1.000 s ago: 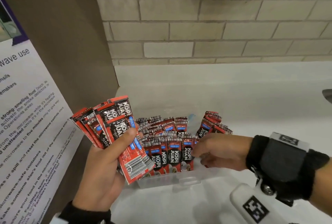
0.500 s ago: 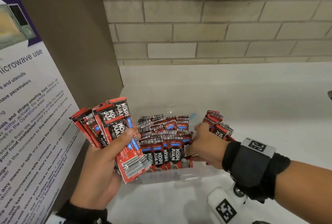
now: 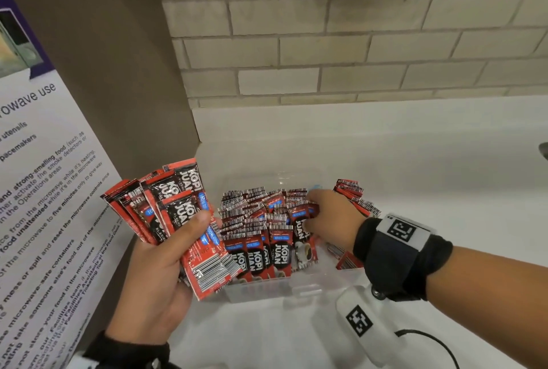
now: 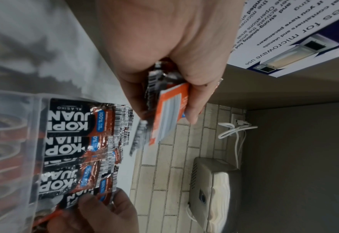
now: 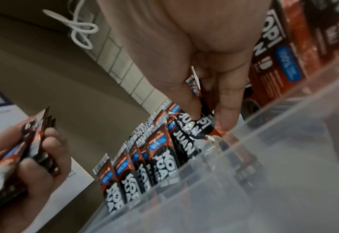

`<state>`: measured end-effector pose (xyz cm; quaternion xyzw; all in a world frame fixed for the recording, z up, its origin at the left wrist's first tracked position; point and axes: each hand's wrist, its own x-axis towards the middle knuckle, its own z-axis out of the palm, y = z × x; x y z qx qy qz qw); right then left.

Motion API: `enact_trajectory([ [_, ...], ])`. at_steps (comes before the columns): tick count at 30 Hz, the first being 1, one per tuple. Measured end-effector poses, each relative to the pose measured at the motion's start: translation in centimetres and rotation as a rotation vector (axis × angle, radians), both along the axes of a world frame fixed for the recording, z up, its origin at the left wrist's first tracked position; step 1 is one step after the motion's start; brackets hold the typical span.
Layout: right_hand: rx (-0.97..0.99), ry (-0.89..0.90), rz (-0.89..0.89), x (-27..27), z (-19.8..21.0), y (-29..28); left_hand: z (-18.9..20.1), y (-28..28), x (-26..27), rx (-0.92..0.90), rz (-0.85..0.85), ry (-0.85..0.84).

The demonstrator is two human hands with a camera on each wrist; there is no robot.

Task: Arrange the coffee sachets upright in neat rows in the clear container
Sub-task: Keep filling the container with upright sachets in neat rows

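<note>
The clear container (image 3: 267, 291) sits on the white counter, with red and black coffee sachets (image 3: 261, 220) standing in rows in its left half. More sachets (image 3: 353, 194) lean at its right end. My left hand (image 3: 178, 238) grips a fanned bundle of sachets (image 3: 175, 199) just left of the container, seen edge-on in the left wrist view as the bundle (image 4: 166, 113). My right hand (image 3: 323, 220) reaches into the container at the right end of the rows. In the right wrist view the right hand (image 5: 210, 113) pinches a sachet (image 5: 192, 124) between thumb and fingers.
A microwave-use poster (image 3: 35, 191) on a brown panel (image 3: 118, 72) stands close on the left. A brick wall (image 3: 326, 42) runs behind the white counter (image 3: 415, 161). A metal dispenser (image 4: 214, 189) and white cable (image 4: 234, 129) hang above.
My right hand has moved from the container's front wall deeper in, toward the back of the rows. The left hand keeps its bundle in about the same place.
</note>
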<state>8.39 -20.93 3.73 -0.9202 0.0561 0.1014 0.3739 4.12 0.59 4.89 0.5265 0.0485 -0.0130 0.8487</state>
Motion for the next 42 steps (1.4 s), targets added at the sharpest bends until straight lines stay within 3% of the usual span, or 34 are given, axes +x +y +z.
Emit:
enact_trajectory([
  [6, -0.127, 0.029, 0.014, -0.1, -0.3, 1.1, -0.1, 0.1, 0.0, -0.002, 0.000, -0.014],
  [15, 0.250, 0.265, -0.145, -2.1, 0.5, 1.0, -0.2, -0.2, 0.0, -0.026, 0.022, -0.003],
  [19, 0.218, 0.308, -0.137, -1.9, 0.0, 1.2, -0.2, -0.1, 0.0, -0.027, 0.004, -0.003],
  [31, -0.172, 0.193, -0.018, -1.2, -1.2, 1.1, -0.4, 0.2, -0.1, -0.011, -0.002, -0.024],
  [42, -0.143, 0.041, -0.073, -0.5, -2.2, 0.7, -0.3, 0.3, 0.2, -0.006, -0.023, -0.015],
])
